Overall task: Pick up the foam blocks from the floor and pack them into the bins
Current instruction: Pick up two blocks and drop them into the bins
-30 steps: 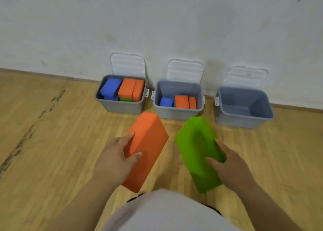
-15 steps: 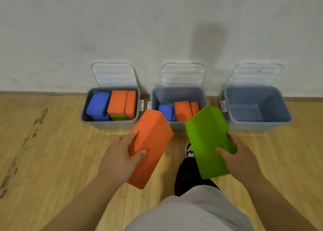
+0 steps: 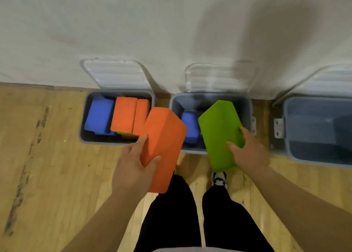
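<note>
My left hand (image 3: 133,168) grips an orange foam block (image 3: 163,143), held tilted between the left bin and the middle bin. My right hand (image 3: 249,152) grips a green foam block (image 3: 221,135) over the front of the middle bin (image 3: 247,103). The left bin (image 3: 83,137) holds blue, orange and green blocks packed close. In the middle bin a blue block (image 3: 190,128) shows; the rest of its contents is hidden behind the held blocks. The right bin (image 3: 285,149) shows no blocks inside.
All three grey bins stand in a row against a white wall (image 3: 171,23), their clear lids (image 3: 116,74) leaning back on it. My legs and a shoe (image 3: 219,179) are just in front of the middle bin on the wooden floor (image 3: 47,175).
I have stepped closer to the bins and now look down on them. Both hands have carried their blocks forward; the green block now hangs over the middle bin.
</note>
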Demonstrator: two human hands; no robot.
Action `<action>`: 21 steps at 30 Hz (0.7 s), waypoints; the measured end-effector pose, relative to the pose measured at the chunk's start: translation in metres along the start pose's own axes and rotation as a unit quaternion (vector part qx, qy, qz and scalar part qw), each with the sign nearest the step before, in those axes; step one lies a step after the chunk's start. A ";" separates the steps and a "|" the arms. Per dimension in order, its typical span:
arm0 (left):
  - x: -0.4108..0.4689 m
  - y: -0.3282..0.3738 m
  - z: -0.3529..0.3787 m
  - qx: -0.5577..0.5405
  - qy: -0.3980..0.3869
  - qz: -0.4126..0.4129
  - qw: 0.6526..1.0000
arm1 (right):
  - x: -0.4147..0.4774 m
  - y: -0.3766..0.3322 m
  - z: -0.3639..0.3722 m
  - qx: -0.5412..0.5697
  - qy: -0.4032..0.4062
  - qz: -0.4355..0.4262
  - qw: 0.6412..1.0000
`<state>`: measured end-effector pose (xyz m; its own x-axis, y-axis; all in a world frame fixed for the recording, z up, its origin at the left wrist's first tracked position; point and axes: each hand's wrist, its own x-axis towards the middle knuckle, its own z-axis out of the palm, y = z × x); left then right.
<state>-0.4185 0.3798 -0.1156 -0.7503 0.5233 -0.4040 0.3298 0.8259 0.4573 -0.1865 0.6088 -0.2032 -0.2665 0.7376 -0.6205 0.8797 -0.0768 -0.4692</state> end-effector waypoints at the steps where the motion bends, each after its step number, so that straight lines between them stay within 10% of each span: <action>1: 0.025 -0.001 0.013 -0.001 -0.005 -0.006 1.000 | 0.023 -0.002 0.017 0.012 -0.014 0.015 1.000; 14: 0.257 -0.089 0.183 -0.013 -0.065 -0.013 0.998 | 0.260 0.030 0.242 0.163 -0.124 0.158 0.966; 21: 0.280 -0.073 0.242 -0.080 -0.163 -0.017 0.983 | 0.237 0.018 0.246 0.283 -0.181 0.063 0.940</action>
<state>-0.5144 0.5169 -0.4537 -0.5268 0.5566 -0.6423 0.1931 0.8143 0.5473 -0.3304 0.6178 -0.5134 -0.3813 0.4308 -0.8180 0.5894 -0.5684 -0.5741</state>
